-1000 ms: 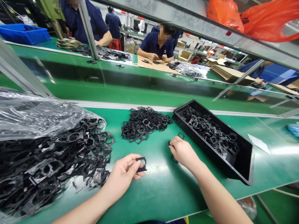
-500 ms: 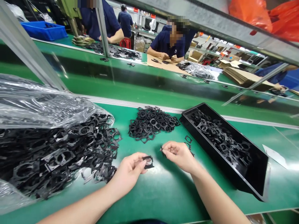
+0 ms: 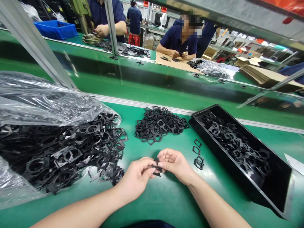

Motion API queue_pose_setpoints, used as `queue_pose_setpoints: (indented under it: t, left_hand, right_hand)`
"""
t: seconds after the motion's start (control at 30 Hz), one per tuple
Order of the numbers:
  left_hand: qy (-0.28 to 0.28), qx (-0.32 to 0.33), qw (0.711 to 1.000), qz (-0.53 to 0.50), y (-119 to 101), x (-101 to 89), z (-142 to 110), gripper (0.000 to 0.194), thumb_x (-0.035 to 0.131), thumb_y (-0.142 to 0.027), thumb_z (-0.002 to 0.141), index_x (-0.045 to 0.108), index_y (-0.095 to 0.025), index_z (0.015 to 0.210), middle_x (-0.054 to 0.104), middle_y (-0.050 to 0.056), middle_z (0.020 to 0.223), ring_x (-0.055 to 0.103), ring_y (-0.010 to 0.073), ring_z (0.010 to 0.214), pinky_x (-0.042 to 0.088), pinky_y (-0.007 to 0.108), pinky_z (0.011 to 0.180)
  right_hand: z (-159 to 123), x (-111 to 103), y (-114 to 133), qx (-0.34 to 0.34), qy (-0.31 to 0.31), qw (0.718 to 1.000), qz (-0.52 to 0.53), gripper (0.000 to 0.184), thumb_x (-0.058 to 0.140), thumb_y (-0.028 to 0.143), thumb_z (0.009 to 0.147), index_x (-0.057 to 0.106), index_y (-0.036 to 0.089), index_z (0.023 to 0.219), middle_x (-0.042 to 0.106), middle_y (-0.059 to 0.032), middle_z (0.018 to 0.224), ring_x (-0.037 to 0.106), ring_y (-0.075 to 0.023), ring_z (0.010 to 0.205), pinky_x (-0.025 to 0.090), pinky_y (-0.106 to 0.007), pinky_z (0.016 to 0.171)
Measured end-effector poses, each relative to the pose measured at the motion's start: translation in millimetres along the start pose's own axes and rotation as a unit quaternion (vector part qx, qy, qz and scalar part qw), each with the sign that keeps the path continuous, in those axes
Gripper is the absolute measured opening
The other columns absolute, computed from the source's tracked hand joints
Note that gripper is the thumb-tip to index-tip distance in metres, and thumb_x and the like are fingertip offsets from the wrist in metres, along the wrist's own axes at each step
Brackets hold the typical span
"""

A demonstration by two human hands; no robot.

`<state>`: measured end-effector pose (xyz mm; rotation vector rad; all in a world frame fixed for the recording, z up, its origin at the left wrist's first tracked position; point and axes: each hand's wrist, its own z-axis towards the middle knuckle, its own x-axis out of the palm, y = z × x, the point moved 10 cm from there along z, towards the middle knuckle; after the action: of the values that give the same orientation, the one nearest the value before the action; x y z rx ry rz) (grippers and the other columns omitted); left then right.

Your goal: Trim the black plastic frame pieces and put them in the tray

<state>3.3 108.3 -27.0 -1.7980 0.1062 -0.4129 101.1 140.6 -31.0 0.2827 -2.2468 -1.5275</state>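
Observation:
Between thumb and fingers of my left hand is a black plastic frame, largely covered by the fingers. My right hand meets it from the other side, its fingertips pinched on a small black part at the frame's upper edge; its exact shape is hidden. Beyond the hands lies a heap of thin black ring-shaped pieces. To the left, a big pile of black frames with round openings spills from a clear plastic bag. A few loose rings lie right of my right hand.
A long black tray holding black parts stands at the right on the green table. A metal post rises at the left. Across a green divider, a co-worker handles small parts near a blue bin and cardboard.
My right hand has come left to the frame in my left hand, and the two hands now meet. The loose rings are uncovered. The whole view has shifted slightly.

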Motion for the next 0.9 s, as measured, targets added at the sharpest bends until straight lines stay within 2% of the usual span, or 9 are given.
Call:
queue_pose_setpoints:
  t: [0.1, 0.2, 0.3, 0.37, 0.47, 0.6, 0.9]
  left_hand:
    - [-0.016, -0.001, 1.000, 0.006, -0.9, -4.6, -1.5, 0.018, 0.054, -0.026, 0.084, 0.068, -0.018, 0.091, 0.067, 0.006, 0.100, 0.066, 0.0190, 0.086, 0.055, 0.028, 0.073]
    - [-0.041, -0.052, 0.998, -0.018, 3.6, -12.4, 0.3, 0.022, 0.057, -0.032, 0.082, 0.065, -0.016, 0.094, 0.070, 0.007, 0.093, 0.066, 0.0204, 0.086, 0.055, 0.028, 0.068]
    - [-0.051, -0.067, 0.996, -0.034, 2.0, -15.2, 2.3, 0.025, 0.059, -0.037, 0.081, 0.063, -0.016, 0.095, 0.071, 0.007, 0.089, 0.067, 0.0210, 0.086, 0.055, 0.027, 0.066]
    - [-0.058, -0.046, 0.997, -0.028, -2.6, -16.0, 2.2, 0.027, 0.059, -0.036, 0.082, 0.063, -0.016, 0.099, 0.072, 0.007, 0.090, 0.067, 0.0207, 0.087, 0.054, 0.028, 0.070]
    - [-0.052, 0.001, 0.999, 0.015, -9.1, -13.7, -0.7, 0.028, 0.054, -0.031, 0.085, 0.062, -0.018, 0.108, 0.072, 0.007, 0.098, 0.066, 0.0199, 0.090, 0.053, 0.028, 0.077]
    - [-0.029, 0.034, 0.997, 0.066, -10.8, -8.8, -6.3, 0.032, 0.047, -0.030, 0.089, 0.059, -0.023, 0.117, 0.069, 0.005, 0.109, 0.065, 0.0209, 0.094, 0.053, 0.030, 0.082]
    - [-0.046, 0.036, 0.995, 0.083, -16.0, -8.6, -11.9, 0.028, 0.056, -0.030, 0.083, 0.063, -0.022, 0.109, 0.072, 0.005, 0.092, 0.067, 0.0215, 0.086, 0.053, 0.030, 0.083]
  right_hand:
    - [-3.4, -12.0, 7.6, -0.009, -0.047, 0.998, -0.040, 0.028, 0.080, 0.034, 0.065, 0.062, 0.014, 0.073, 0.057, 0.0030, 0.060, 0.052, -0.0070, 0.049, 0.044, -0.019, 0.050]
    - [-13.1, -23.8, 22.9, -0.048, -0.108, 0.991, -0.064, 0.026, 0.077, 0.035, 0.068, 0.062, 0.014, 0.072, 0.059, 0.0020, 0.058, 0.055, -0.0088, 0.050, 0.047, -0.021, 0.052]
    - [-20.9, -11.8, 24.3, -0.053, -0.084, 0.992, -0.082, 0.025, 0.074, 0.037, 0.071, 0.061, 0.015, 0.073, 0.061, -0.0003, 0.057, 0.058, -0.0117, 0.050, 0.049, -0.024, 0.052]
    - [-24.1, -0.5, 22.6, -0.062, -0.067, 0.989, -0.117, 0.023, 0.071, 0.035, 0.074, 0.060, 0.016, 0.073, 0.062, -0.0008, 0.057, 0.058, -0.0125, 0.051, 0.049, -0.024, 0.052]
    - [-26.2, 7.9, 26.0, -0.108, -0.076, 0.974, -0.184, 0.018, 0.066, 0.031, 0.079, 0.060, 0.016, 0.072, 0.060, -0.0004, 0.060, 0.056, -0.0122, 0.054, 0.047, -0.024, 0.054]
    - [-28.7, 7.3, 35.6, -0.167, -0.110, 0.944, -0.261, 0.015, 0.061, 0.028, 0.083, 0.060, 0.017, 0.073, 0.058, -0.0007, 0.063, 0.054, -0.0128, 0.058, 0.046, -0.024, 0.056]
    - [-33.8, 8.6, 43.7, -0.204, -0.132, 0.917, -0.317, 0.013, 0.057, 0.023, 0.084, 0.058, 0.018, 0.072, 0.057, -0.0003, 0.063, 0.051, -0.0126, 0.057, 0.043, -0.024, 0.055]
